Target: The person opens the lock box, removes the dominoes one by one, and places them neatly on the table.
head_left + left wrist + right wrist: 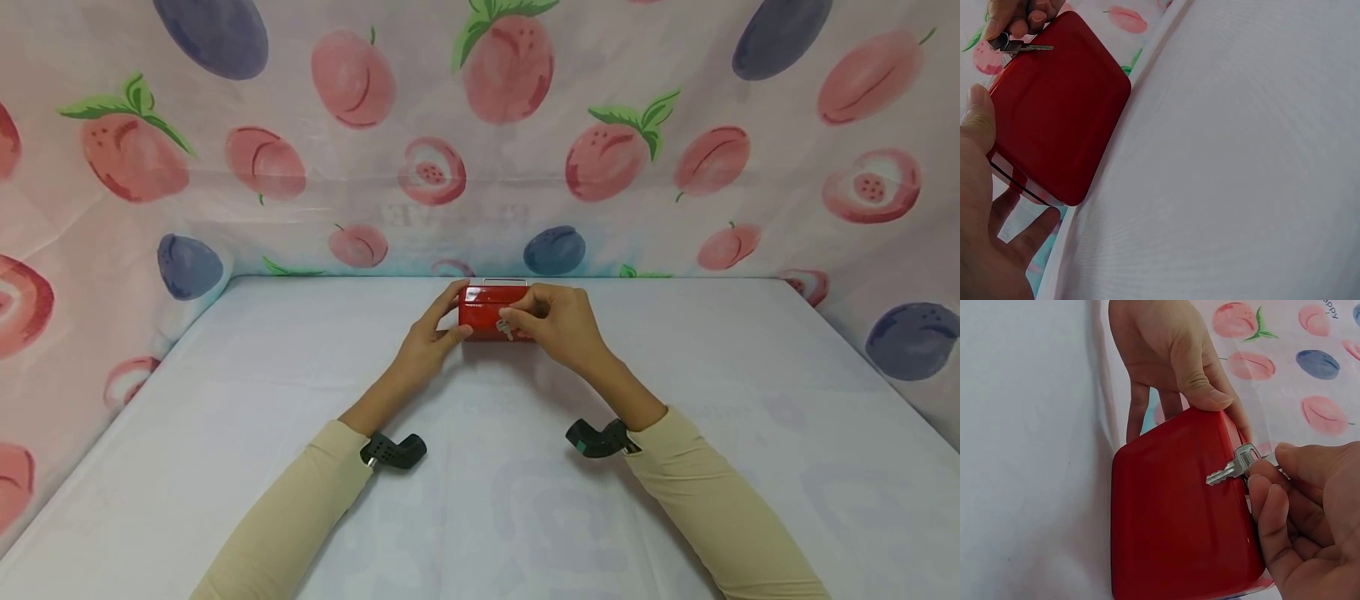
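A small red cash box (pixel 478 317) with a wire handle (pixel 504 282) on top stands at the far edge of the table. My left hand (pixel 422 350) grips its left side, thumb at the front edge and fingers spread along the side. At the front of the box, my right hand (pixel 566 329) pinches a small metal key set between thumb and index finger. One silver key (pixel 1225 472) of the set hangs across the red front in the right wrist view. The pinched end is mostly hidden by the right fingertips (pixel 1275 478), close to the box's edge.
White cloth covers the table (pixel 480 500). Right behind the box hangs a curtain (pixel 300 225) printed with peaches and plums. Dark wrist camera mounts (pixel 397 451) sit at both sleeve cuffs.
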